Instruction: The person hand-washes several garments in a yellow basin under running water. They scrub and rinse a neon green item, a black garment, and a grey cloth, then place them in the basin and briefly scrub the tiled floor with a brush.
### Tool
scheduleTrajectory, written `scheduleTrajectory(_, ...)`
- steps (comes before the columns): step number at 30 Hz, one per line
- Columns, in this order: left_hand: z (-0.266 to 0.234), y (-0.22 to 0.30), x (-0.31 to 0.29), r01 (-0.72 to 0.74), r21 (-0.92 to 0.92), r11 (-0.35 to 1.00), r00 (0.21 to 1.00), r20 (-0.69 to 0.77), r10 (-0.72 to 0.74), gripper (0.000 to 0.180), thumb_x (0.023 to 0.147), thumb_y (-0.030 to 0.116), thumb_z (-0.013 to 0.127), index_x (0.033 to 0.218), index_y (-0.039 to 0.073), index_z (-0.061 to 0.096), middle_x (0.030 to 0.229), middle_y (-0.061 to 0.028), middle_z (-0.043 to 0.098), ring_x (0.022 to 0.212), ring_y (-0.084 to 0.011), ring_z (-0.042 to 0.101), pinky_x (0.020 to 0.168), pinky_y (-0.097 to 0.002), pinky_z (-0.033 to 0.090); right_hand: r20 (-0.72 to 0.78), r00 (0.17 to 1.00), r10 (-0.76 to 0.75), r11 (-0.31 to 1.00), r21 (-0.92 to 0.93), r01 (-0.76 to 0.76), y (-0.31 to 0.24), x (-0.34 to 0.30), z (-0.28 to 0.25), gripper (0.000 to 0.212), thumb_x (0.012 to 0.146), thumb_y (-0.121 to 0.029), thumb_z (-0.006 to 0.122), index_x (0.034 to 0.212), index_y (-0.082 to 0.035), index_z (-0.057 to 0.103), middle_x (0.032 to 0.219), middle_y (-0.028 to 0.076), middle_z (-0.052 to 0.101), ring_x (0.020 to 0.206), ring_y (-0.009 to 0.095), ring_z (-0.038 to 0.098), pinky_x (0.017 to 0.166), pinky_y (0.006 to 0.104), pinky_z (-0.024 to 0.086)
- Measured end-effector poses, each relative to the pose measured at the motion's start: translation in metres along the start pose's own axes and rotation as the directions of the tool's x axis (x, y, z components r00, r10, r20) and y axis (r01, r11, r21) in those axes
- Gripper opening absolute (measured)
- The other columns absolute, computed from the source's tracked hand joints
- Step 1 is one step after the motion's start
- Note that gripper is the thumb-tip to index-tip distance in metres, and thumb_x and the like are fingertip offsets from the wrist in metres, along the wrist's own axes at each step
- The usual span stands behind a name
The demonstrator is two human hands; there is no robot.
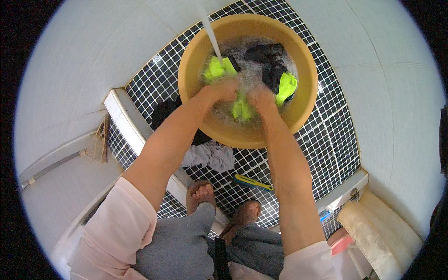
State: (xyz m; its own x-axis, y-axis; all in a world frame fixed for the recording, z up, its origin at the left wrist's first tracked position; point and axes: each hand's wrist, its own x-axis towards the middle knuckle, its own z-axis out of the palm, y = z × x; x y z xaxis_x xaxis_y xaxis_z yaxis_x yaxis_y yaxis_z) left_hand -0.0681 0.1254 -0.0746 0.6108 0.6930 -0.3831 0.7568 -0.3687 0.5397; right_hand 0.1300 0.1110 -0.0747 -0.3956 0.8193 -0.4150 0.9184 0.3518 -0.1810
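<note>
Pale pink sleeves (119, 217) up front, and it's a half-done wash by the look of it.
Neon-and-black clothing (286, 87) is being soaked in a big mustard tub (311, 84), surrounded by foamy water (247, 70), with a water stream (212, 38) poured in from above. The left hand (227, 89) and right hand (261, 96) are dunked either side of a neon patch (241, 109); the fingers are hidden by blur and splash, so whether anything's gripped can't be told. Wetting can probably be counted as done; nothing looks wrung out yet. A grey garment (213, 157) and some dark cloth (164, 112) are left outside on the tiled floor (322, 135), maybe unwashed.
</note>
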Motion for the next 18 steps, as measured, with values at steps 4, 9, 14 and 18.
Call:
scheduleTrajectory(4, -0.021, 0.014, -0.008, 0.16, -0.096, 0.982, 0.983, 0.104, -0.15, 0.08, 0.076, 0.007, 0.07, 0.148, -0.001, 0.037, 0.142, -0.0294, 0.052, 0.133, -0.0445, 0.05, 0.114, -0.05, 0.04, 0.106, 0.977, 0.184, 0.924, 0.321, -0.208, -0.008, 0.0, 0.006, 0.038, 0.095, -0.027, 0.056, 0.126, -0.005, 0.062, 0.116, 0.025, 0.071, 0.108, 0.041, 0.07, 0.09, 0.0527, 0.057)
scheduleTrajectory(9, -0.003, 0.052, -0.06, 0.045, 0.12, 0.992, 0.928, -0.373, 0.003, 0.067, 0.082, 0.003, 0.061, 0.146, -0.001, 0.041, 0.141, -0.0303, 0.053, 0.131, -0.0447, 0.054, 0.11, -0.0519, 0.044, -0.008, 0.976, 0.219, 0.895, 0.401, -0.198, -0.03, -0.025, 0.016, 0.059, 0.087, -0.019, 0.061, 0.143, -0.002, 0.047, 0.126, 0.032, 0.064, 0.119, 0.045, 0.062, 0.102, 0.0518, 0.051)
scheduleTrajectory(14, -0.074, 0.072, -0.085, 0.415, -0.074, 0.907, 0.88, -0.219, -0.421, 0.033, 0.086, 0.01, 0.059, 0.115, -0.003, 0.064, 0.113, -0.0264, 0.068, 0.104, -0.0432, 0.068, 0.085, -0.0548, 0.056, 0.136, 0.914, 0.382, 0.64, 0.674, -0.368, -0.008, -0.056, -0.067, 0.041, 0.082, -0.019, 0.07, 0.116, 0.003, 0.065, 0.117, 0.031, 0.067, 0.112, 0.045, 0.065, 0.091, 0.0496, 0.055)
scheduleTrajectory(18, -0.171, 0.109, -0.103, 0.246, -0.447, 0.86, 0.766, -0.454, -0.456, 0.022, 0.089, 0.014, 0.061, 0.086, -0.005, 0.071, 0.08, -0.0176, 0.072, 0.077, -0.0314, 0.072, 0.068, -0.0432, 0.059, 0.073, 0.962, 0.262, 0.197, 0.972, -0.127, 0.0, -0.089, -0.204, 0.036, 0.097, -0.021, 0.062, 0.125, 0.001, 0.063, 0.116, 0.021, 0.067, 0.102, 0.031, 0.066, 0.093, 0.0476, 0.054)
